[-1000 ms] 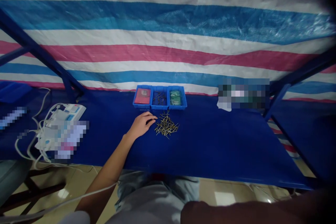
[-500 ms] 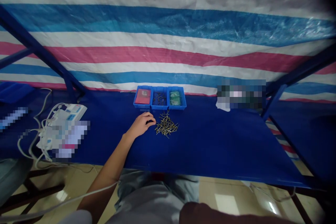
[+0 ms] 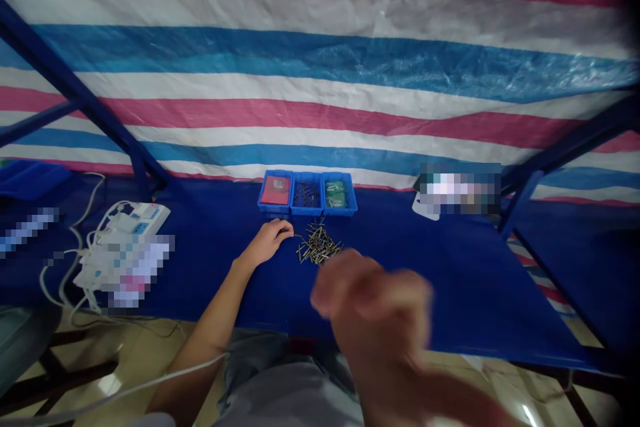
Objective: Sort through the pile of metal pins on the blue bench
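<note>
My left hand (image 3: 269, 241) rests on the blue table just left of a pile of thin metal pieces (image 3: 319, 244), dark and brass-coloured, like small bits or pins. Its thumb and fingers are pinched together by the pile's edge; whatever lies between the fingertips is too small to make out. My right hand (image 3: 373, 290) is raised close to the camera, in front of the pile's near side. Motion smears its curled fingers, so their grip does not show. Behind the pile stand three joined blue bins (image 3: 307, 211); the middle one contains similar dark thin pieces (image 3: 306, 195).
The left bin holds a red-pink item (image 3: 276, 190), the right one pale pieces over green (image 3: 336, 193). White power strips with cables (image 3: 120, 227) lie at the left. A pixelated item (image 3: 460, 187) sits back right. Blue frame bars (image 3: 520, 203) and a striped sheet (image 3: 320, 80) border the table.
My right hand has swung up from the bottom edge into view over the table. My left hand has shifted slightly left, away from the pile. The whole view has tilted a little upward.
</note>
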### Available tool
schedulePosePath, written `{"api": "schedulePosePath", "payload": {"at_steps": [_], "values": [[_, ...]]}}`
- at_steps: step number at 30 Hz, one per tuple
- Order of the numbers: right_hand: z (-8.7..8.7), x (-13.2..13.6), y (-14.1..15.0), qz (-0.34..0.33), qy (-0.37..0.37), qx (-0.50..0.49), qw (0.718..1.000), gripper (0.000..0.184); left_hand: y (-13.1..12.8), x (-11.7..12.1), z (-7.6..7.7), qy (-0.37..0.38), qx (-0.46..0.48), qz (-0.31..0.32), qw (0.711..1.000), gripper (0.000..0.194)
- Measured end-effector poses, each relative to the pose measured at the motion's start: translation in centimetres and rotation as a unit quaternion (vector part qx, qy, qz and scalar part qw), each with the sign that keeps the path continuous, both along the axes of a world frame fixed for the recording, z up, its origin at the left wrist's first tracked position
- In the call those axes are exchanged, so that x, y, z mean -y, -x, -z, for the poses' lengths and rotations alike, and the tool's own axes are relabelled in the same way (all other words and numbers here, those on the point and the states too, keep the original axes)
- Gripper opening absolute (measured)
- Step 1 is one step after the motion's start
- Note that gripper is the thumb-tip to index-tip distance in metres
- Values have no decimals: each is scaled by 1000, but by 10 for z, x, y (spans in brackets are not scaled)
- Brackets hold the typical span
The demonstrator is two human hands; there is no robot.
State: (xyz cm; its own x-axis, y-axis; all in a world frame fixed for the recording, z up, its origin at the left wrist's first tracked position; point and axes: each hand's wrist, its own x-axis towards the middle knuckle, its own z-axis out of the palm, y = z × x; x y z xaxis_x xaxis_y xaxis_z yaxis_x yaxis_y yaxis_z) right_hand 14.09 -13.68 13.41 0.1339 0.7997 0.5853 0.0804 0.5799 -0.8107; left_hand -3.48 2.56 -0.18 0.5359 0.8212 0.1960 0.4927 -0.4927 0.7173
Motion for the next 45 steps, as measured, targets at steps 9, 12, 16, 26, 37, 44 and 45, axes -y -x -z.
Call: {"api": "schedulePosePath", "payload": {"at_steps": [9,12,16,26,37,44,45], "values": [[92,-107,-31,50,57,328,942,12,-18,-5,-14,-38,53,-25,998,12],[111,-126,-32,49,53,380,922,9,-24,-11,-12,-35,96,-41,994,12],[129,-133,-29,62,61,378,922,15,-26,-12,-3,-35,123,-76,989,13],[143,-117,-32,83,39,380,921,21,-32,9,4,-17,123,-55,991,20],[147,-115,-27,102,31,329,938,24,-30,9,1,-39,48,-8,998,32],[145,-115,-27,82,47,336,937,21,-29,8,3,-51,70,-2,996,28],[144,-115,-27,77,49,336,937,21,-29,8,4,-54,74,-3,996,27]]}}
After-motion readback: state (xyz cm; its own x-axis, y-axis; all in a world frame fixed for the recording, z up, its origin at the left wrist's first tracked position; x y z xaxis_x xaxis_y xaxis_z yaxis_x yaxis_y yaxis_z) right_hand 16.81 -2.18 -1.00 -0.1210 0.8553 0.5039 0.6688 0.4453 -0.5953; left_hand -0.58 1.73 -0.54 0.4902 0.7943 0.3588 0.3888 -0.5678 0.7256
